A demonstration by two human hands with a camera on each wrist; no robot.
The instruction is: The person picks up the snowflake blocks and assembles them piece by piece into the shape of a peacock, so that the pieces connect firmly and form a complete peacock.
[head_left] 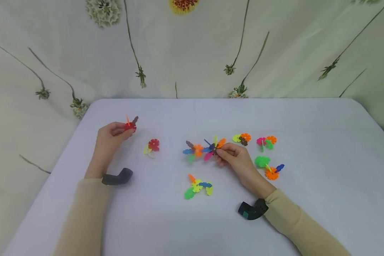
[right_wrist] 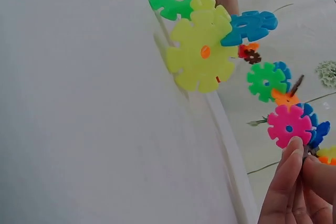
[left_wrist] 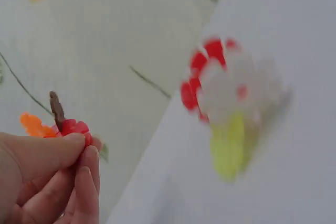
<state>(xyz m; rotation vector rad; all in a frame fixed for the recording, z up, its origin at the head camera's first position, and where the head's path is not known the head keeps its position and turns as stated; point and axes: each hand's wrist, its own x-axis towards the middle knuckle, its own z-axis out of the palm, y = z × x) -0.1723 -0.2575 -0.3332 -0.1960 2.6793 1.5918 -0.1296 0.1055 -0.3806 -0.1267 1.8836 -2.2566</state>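
Observation:
Near the table's far left, my left hand pinches a small cluster of interlocking snowflake discs in red, orange and brown. In the left wrist view, thumb and fingers meet on its red disc, with the brown disc standing up. My right hand pinches a larger snowflake-disc cluster of pink, blue, yellow, orange and brown discs. The right wrist view has the fingertips just below its pink disc, on a dark brown piece. Beside it lies an orange, blue, green and brown cluster, overlapping it in the head view.
A red, yellow and white cluster lies right of my left hand. A yellow, green and blue cluster sits nearer the front. Several more, including a pink, orange and green cluster, lie beyond my right hand on the white table.

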